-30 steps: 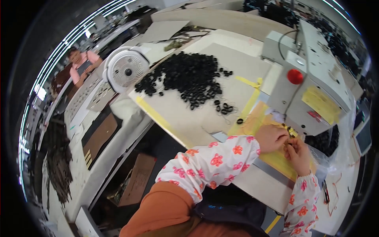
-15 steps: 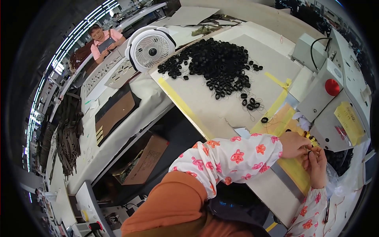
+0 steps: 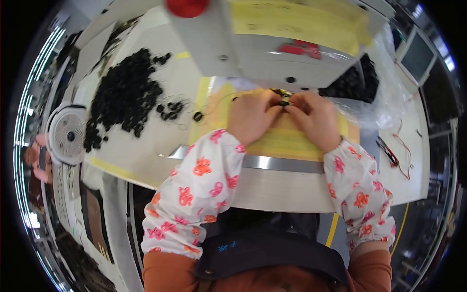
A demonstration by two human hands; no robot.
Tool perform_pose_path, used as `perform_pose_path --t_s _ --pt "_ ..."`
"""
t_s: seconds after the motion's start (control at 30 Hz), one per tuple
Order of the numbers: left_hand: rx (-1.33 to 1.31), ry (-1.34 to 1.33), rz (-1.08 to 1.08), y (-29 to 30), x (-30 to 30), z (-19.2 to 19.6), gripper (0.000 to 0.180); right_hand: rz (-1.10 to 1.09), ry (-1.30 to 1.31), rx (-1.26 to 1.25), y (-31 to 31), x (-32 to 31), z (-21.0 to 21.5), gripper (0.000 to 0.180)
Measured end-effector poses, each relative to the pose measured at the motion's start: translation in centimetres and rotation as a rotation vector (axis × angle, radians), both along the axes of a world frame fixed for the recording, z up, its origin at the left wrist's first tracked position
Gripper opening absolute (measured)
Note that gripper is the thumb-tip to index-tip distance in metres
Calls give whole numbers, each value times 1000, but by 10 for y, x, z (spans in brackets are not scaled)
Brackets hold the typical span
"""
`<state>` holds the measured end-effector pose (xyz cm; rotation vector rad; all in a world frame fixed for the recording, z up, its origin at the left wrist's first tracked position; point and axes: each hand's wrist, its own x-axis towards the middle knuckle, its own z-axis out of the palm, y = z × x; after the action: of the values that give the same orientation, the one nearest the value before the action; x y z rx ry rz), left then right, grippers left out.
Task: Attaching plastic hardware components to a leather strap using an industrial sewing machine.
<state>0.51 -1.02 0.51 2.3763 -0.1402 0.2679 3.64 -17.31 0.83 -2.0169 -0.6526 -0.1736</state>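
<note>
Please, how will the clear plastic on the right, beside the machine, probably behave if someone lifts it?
The clear plastic is probably floppy, as it lies in soft creases. By itself it seems light, being thin enough to see through. The black pieces bunched against it might shift or spill, since they look loose.

White oversleeves with pink and orange prints, a rust-orange top and a dark, blue-marked apron are worn.
</note>
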Motion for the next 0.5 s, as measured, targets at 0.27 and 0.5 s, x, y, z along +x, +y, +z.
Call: perform_pose_path --t_s 0.27,0.5 --pt "-1 30 46 -12 5 7 25 -36 -93 72 -5 2 -3 10" --pt "-104 173 82 -8 8 6 26 -26 -55 70 -4 5 0 8"
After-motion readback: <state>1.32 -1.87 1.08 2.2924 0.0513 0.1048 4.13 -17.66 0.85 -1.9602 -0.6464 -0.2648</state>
